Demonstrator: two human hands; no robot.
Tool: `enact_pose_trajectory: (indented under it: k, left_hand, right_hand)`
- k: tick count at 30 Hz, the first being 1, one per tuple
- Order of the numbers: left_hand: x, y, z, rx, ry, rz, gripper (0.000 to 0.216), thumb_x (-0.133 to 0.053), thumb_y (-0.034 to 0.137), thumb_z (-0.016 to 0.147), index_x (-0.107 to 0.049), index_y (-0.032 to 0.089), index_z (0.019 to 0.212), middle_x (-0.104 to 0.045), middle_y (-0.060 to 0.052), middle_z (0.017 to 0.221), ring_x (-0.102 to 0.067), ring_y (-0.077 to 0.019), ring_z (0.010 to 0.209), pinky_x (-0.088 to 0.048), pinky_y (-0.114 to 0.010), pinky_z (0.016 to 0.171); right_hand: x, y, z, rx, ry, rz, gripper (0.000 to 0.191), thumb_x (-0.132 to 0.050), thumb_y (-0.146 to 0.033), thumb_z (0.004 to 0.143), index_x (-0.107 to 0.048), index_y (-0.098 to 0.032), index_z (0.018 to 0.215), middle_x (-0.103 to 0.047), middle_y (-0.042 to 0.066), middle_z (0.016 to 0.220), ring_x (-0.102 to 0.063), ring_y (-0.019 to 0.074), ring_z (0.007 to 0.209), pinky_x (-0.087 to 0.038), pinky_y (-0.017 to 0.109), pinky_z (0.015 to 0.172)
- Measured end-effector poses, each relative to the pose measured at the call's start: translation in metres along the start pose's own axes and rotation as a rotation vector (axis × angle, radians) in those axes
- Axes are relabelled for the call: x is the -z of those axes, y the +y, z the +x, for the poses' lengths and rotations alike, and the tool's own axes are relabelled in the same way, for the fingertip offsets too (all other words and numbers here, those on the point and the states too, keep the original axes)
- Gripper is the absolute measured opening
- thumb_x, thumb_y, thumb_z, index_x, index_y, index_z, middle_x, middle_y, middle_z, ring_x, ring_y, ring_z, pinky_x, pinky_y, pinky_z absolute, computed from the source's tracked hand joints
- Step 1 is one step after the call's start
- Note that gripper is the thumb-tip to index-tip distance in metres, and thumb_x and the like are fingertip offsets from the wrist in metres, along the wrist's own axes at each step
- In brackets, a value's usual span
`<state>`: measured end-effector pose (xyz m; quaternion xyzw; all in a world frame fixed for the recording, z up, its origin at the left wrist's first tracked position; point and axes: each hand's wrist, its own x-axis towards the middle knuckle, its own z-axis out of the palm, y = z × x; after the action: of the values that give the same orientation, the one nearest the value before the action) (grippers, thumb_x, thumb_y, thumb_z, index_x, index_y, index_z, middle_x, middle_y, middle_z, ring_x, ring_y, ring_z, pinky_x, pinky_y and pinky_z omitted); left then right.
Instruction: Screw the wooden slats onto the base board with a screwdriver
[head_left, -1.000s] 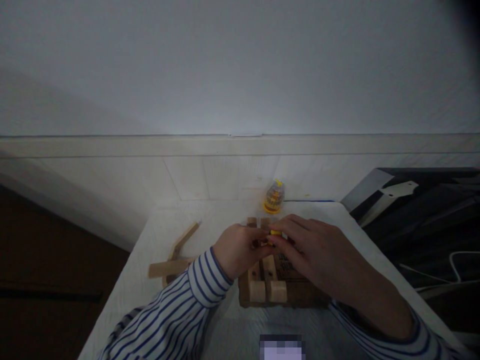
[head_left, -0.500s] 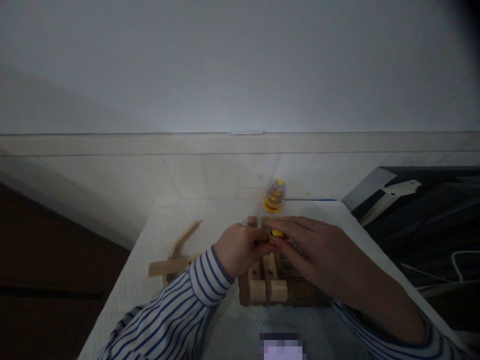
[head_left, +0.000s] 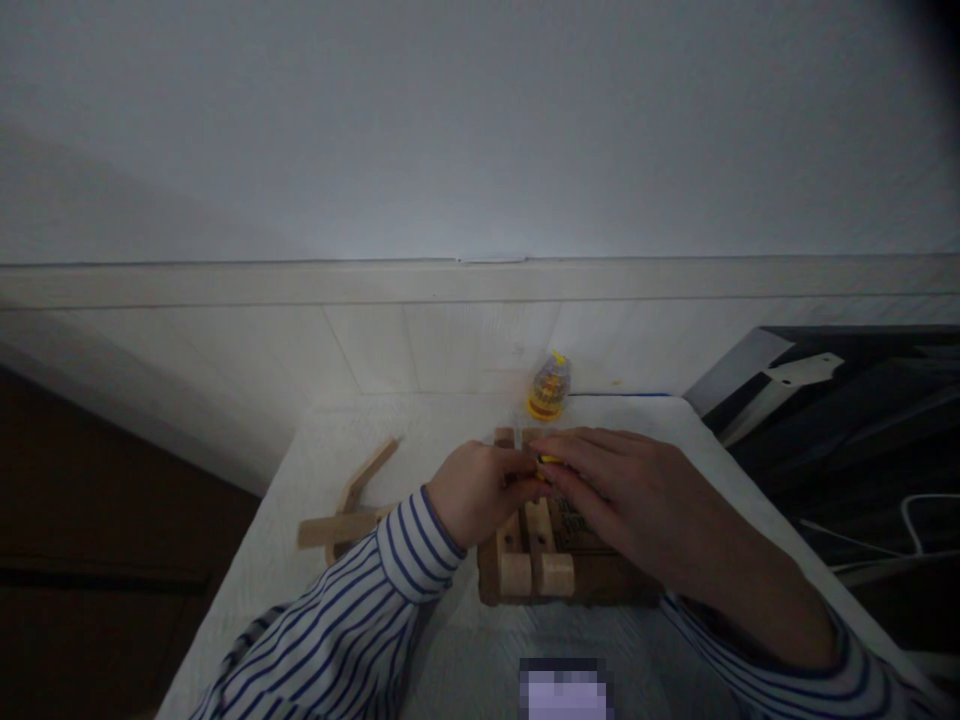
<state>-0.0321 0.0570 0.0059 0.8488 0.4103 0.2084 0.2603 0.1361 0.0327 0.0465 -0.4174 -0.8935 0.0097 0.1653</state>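
Over a brown box [head_left: 592, 590], my left hand [head_left: 480, 495] and my right hand [head_left: 630, 490] meet fingertip to fingertip. Between thumb and fingers, my right hand pinches a small yellow-and-black piece [head_left: 549, 460], mostly covered, so its kind does not show. My left thumb and fingers are closed against the same piece's left end; whether anything else is in them is hidden. Below the hands, two pale wooden bars [head_left: 540, 525] with holes lie side by side on the box, each with a rounded wooden block [head_left: 555, 574] at its near end.
A clear, tapered container with a yellow base [head_left: 549, 390] stands behind the box. Left of it, joined wooden strips [head_left: 341, 530] lie on the white table [head_left: 262, 580], partly behind my left sleeve. A pale wall borders the back; dark items and a white cable [head_left: 905, 520] are at right.
The yellow piece has turned or shifted slightly between my fingers, and less of it shows. Both hands stay almost in place; the whole view has moved up a little.
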Motion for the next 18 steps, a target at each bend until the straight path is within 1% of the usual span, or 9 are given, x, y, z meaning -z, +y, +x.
enact_pose_trajectory:
  k: [3,6,11,18]
  left_hand:
    - [0.0002,0.0001,-0.0002,0.005,-0.011,0.006,0.019,-0.053,0.030,0.081,-0.067,0.018,0.084,-0.066,-0.001,0.065,-0.057,-0.0119,0.056,-0.039,-0.020,0.053]
    - [0.0004,0.0002,-0.0005,0.004,-0.011,0.004,0.020,-0.052,0.031,0.082,-0.067,0.019,0.086,-0.066,-0.002,0.066,-0.057,-0.0121,0.056,-0.039,-0.020,0.053]
    - [0.0000,-0.0010,-0.0005,-0.017,-0.007,-0.015,0.019,-0.053,0.030,0.082,-0.067,0.019,0.086,-0.066,-0.002,0.068,-0.057,-0.0120,0.057,-0.039,-0.020,0.054]
    - [0.0009,-0.0007,-0.0008,-0.036,-0.009,-0.029,0.017,-0.053,0.026,0.082,-0.066,0.019,0.089,-0.064,0.000,0.063,-0.054,-0.0106,0.053,-0.037,-0.019,0.052]
  right_hand:
    - [-0.0001,-0.0005,0.0001,0.000,0.013,-0.001,0.022,-0.044,-0.020,0.084,-0.057,-0.017,0.101,-0.063,0.007,0.102,-0.058,0.0188,0.090,-0.047,0.036,0.078]
    - [0.0000,-0.0008,0.0006,0.008,0.025,-0.005,0.022,-0.044,-0.020,0.083,-0.058,-0.017,0.100,-0.063,0.007,0.101,-0.059,0.0187,0.088,-0.048,0.036,0.076]
    - [-0.0003,-0.0008,0.0013,-0.007,0.005,-0.007,0.022,-0.043,-0.022,0.084,-0.058,-0.017,0.100,-0.064,0.008,0.100,-0.059,0.0197,0.087,-0.049,0.037,0.072]
    - [-0.0013,0.0003,0.0004,-0.011,-0.002,0.006,0.021,-0.042,-0.022,0.085,-0.057,-0.017,0.100,-0.063,0.007,0.100,-0.058,0.0189,0.087,-0.047,0.035,0.074]
